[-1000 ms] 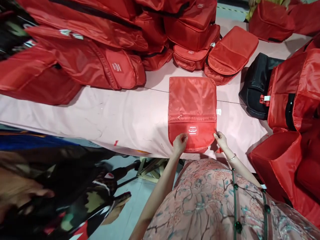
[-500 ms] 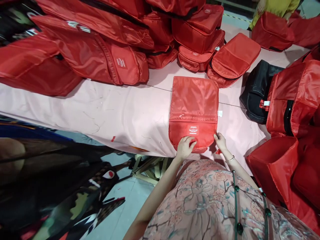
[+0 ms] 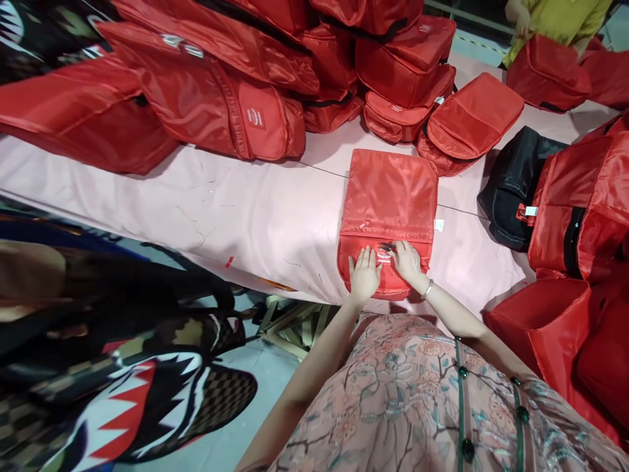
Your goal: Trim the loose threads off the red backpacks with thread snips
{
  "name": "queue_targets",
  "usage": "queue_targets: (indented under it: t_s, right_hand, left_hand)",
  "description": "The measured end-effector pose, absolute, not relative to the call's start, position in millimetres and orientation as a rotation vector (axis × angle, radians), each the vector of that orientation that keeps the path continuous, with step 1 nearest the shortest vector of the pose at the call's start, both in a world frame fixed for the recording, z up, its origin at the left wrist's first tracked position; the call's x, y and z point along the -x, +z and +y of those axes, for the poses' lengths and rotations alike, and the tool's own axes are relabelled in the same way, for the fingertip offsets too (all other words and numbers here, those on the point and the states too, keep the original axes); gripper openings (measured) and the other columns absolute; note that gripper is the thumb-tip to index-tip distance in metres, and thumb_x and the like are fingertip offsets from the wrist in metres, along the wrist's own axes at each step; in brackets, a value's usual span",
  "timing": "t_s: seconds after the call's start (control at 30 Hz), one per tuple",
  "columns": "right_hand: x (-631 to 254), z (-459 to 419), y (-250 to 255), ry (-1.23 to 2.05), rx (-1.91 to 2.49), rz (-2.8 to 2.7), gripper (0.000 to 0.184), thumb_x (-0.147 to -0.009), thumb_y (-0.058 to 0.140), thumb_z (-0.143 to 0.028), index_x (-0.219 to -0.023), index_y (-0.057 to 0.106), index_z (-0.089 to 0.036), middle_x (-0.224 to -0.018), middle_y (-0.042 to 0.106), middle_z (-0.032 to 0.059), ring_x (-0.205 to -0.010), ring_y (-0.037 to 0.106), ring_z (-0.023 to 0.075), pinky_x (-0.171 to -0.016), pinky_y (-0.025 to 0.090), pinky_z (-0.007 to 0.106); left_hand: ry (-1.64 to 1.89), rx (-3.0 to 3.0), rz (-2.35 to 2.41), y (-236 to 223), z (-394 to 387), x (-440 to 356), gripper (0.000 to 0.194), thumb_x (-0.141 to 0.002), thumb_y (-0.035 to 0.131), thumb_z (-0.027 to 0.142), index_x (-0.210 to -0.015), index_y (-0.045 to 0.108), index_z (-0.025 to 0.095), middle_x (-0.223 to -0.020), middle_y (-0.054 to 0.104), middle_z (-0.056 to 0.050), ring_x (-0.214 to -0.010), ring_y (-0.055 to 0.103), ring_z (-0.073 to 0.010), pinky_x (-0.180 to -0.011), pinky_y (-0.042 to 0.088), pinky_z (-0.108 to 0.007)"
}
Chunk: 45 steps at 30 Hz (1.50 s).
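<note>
A red backpack (image 3: 390, 190) lies flat on the pink table cover (image 3: 255, 216), with its zip line running across the middle and a white printed label on the lower panel. My left hand (image 3: 365, 274) rests on the lower left of that panel, fingers stretched out and pressing on the cloth. Just to its right, my right hand (image 3: 407, 263) is closed around small dark thread snips (image 3: 387, 247), whose blades point left over the label. A white tag (image 3: 439, 225) sticks out at the bag's right edge.
Red bags (image 3: 275, 124) are piled along the back. A black bag (image 3: 515, 183) and more red bags (image 3: 545, 301) crowd the right. Patterned shark-mouth bags (image 3: 162, 393) lie lower left, beyond the table edge. Someone in yellow (image 3: 560, 26) stands at the far right.
My right hand has moved left from the bag's right edge onto the label area, with the snips. The left hand has flattened out on the panel. The view has shifted slightly.
</note>
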State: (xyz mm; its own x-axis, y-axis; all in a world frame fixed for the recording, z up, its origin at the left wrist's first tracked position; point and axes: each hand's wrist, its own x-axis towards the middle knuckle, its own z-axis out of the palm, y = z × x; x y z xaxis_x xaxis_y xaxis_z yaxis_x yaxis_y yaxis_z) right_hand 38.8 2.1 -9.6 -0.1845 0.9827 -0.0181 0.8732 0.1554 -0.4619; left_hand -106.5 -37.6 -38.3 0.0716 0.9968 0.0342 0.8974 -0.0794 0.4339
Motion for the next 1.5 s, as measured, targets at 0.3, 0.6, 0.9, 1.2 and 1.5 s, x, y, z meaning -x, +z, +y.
queue_targets:
  t_s: [0.3, 0.6, 0.9, 1.2, 1.5]
  right_hand:
    - [-25.7, 13.9, -10.7, 0.303, 1.960, -2.390, 0.026, -0.094, 0.037, -0.035, -0.109, 0.052, -0.020, -0.101, 0.057, 0.0077, -0.091, 0.055, 0.0186, -0.078, 0.041, 0.028]
    - [-23.0, 18.4, -5.4, 0.340, 1.978, -2.456, 0.026, -0.095, 0.032, -0.032, -0.110, 0.050, -0.019, -0.103, 0.056, 0.0093, -0.092, 0.054, 0.0180, -0.078, 0.041, 0.028]
    - [-21.4, 18.4, 2.4, 0.298, 1.984, -2.472, 0.023, -0.094, 0.035, -0.032, -0.105, 0.051, -0.019, -0.101, 0.057, 0.0093, -0.089, 0.055, 0.0187, -0.077, 0.043, 0.029]
    - [-22.8, 19.8, 1.4, 0.331, 2.004, -2.465, 0.025, -0.094, 0.037, -0.035, -0.108, 0.049, -0.019, -0.104, 0.057, 0.0104, -0.091, 0.055, 0.0188, -0.076, 0.043, 0.028]
    - [-26.3, 24.8, 5.9, 0.320, 1.929, -2.523, 0.022, -0.093, 0.038, -0.032, -0.107, 0.049, -0.020, -0.102, 0.057, 0.0082, -0.089, 0.056, 0.0186, -0.074, 0.043, 0.027]
  left_hand:
    - [0.333, -2.130, 1.970, -40.1, -37.0, 104.9, 0.053, -0.091, 0.029, 0.035, -0.136, 0.039, 0.010, -0.144, 0.034, -0.013, -0.134, 0.030, -0.0242, -0.112, 0.008, -0.051]
    - [0.334, -2.128, 1.970, -42.7, -36.3, 104.5, 0.053, -0.090, 0.031, 0.034, -0.136, 0.039, 0.010, -0.145, 0.033, -0.013, -0.135, 0.029, -0.0247, -0.112, 0.009, -0.051]
    - [0.322, -2.090, 1.971, -38.3, -36.8, 104.6, 0.052, -0.090, 0.031, 0.034, -0.136, 0.040, 0.011, -0.145, 0.033, -0.012, -0.134, 0.030, -0.0248, -0.112, 0.009, -0.052]
    - [0.349, -2.100, 1.972, -41.3, -37.4, 104.8, 0.052, -0.091, 0.028, 0.035, -0.136, 0.039, 0.011, -0.144, 0.034, -0.013, -0.134, 0.030, -0.0241, -0.112, 0.008, -0.051]
    - [0.322, -2.087, 1.960, -38.5, -37.2, 104.2, 0.053, -0.091, 0.029, 0.035, -0.136, 0.039, 0.011, -0.145, 0.032, -0.013, -0.135, 0.029, -0.0247, -0.112, 0.009, -0.052]
